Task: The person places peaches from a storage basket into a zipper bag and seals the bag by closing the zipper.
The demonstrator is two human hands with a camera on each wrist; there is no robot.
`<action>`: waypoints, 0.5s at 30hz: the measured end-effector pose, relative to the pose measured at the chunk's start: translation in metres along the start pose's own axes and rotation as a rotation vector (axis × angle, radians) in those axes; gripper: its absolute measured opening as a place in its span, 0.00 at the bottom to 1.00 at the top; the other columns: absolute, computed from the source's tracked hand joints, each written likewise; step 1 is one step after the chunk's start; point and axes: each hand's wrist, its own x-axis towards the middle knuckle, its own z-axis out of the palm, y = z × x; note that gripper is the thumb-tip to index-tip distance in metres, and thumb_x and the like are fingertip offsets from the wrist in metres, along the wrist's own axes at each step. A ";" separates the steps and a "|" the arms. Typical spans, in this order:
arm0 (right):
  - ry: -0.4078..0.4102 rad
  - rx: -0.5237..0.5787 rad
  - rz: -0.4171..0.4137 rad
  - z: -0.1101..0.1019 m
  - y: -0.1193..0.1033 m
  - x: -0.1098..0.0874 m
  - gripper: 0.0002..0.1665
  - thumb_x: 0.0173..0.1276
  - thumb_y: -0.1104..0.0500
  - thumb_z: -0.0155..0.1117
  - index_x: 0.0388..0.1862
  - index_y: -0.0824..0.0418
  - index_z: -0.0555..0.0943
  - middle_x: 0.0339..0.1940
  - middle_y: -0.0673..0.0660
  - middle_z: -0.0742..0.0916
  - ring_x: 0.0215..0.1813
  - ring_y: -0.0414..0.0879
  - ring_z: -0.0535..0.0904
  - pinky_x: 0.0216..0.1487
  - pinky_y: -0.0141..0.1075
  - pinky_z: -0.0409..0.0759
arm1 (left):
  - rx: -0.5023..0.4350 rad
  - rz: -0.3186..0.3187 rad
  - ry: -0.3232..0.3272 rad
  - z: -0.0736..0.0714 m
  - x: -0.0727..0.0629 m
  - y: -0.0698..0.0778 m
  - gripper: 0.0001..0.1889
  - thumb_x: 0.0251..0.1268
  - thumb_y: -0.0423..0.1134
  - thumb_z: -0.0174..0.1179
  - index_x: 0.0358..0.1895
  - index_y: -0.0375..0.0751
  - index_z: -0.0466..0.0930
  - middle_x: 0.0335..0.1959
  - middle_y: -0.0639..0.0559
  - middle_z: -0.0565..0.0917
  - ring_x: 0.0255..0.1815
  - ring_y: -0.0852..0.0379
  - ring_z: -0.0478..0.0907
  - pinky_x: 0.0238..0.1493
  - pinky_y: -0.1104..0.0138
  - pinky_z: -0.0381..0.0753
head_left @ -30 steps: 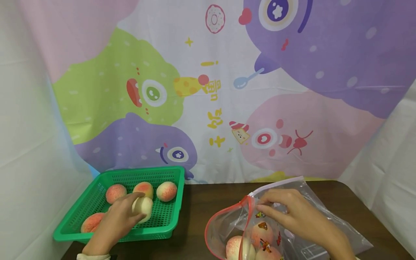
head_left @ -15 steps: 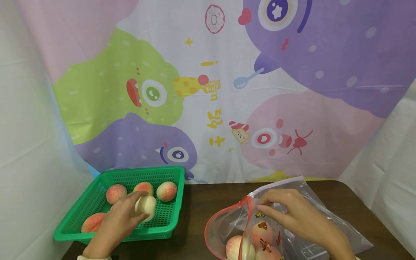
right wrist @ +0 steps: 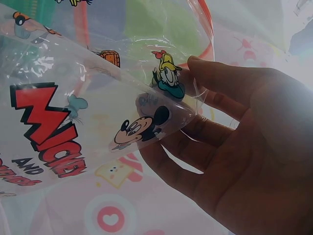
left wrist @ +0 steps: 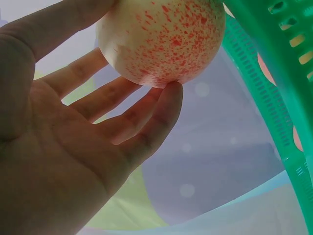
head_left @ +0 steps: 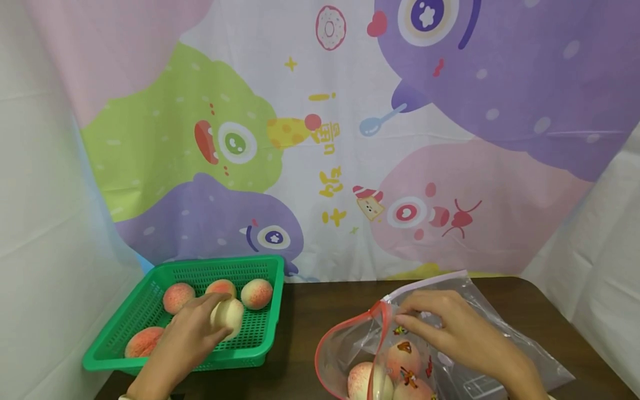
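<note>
In the head view, my left hand (head_left: pixel 187 330) grips a peach (head_left: pixel 230 318) above the green basket (head_left: pixel 274 325). The left wrist view shows that peach's red-speckled side (left wrist: pixel 171 44) between thumb and fingertips. More peaches rest in the basket, one (head_left: pixel 256 294) at its right and another (head_left: pixel 178 298) at its left. My right hand (head_left: pixel 462 333) pinches the edge of a clear plastic zip bag (right wrist: pixel 49 147), whose red-rimmed mouth gapes to the left. Inside the bag lie several peaches (head_left: pixel 361 379). Cartoon prints cover the plastic in the right wrist view.
Basket and bag stand on a dark brown table (head_left: pixel 310 311), with a strip of tabletop between them. A cartoon-printed cloth (head_left: pixel 310 166) hangs behind the table. White cloth walls (head_left: pixel 45 222) close off both sides.
My left hand has shifted slightly to the right with the peach in its grip. The right hand and the bag stay where they were.
</note>
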 end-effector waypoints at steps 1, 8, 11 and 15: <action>-0.001 0.000 0.003 0.000 0.000 0.000 0.05 0.73 0.56 0.63 0.39 0.44 0.84 0.34 0.37 0.85 0.37 0.34 0.81 0.36 0.32 0.81 | 0.003 0.004 0.007 0.000 0.000 0.001 0.31 0.47 0.37 0.79 0.58 0.40 0.79 0.49 0.43 0.84 0.42 0.47 0.79 0.31 0.58 0.79; 0.001 -0.008 0.001 0.000 0.000 0.000 0.06 0.72 0.57 0.64 0.39 0.44 0.84 0.35 0.38 0.85 0.37 0.34 0.81 0.36 0.31 0.81 | -0.010 0.031 0.031 -0.001 -0.001 0.006 0.29 0.46 0.36 0.79 0.55 0.42 0.81 0.47 0.44 0.85 0.42 0.49 0.80 0.32 0.59 0.79; 0.003 -0.009 -0.002 0.000 0.000 -0.001 0.06 0.72 0.57 0.64 0.39 0.44 0.84 0.34 0.38 0.85 0.36 0.34 0.81 0.36 0.32 0.81 | -0.017 0.039 0.032 -0.002 -0.001 0.010 0.28 0.46 0.36 0.79 0.54 0.43 0.81 0.46 0.45 0.85 0.41 0.51 0.80 0.32 0.60 0.78; 0.003 -0.009 -0.009 0.000 0.001 -0.001 0.06 0.72 0.57 0.64 0.40 0.44 0.84 0.34 0.37 0.85 0.37 0.34 0.81 0.37 0.31 0.81 | -0.013 0.066 0.054 -0.003 -0.002 0.013 0.27 0.45 0.36 0.80 0.53 0.44 0.82 0.45 0.46 0.84 0.41 0.51 0.79 0.32 0.60 0.78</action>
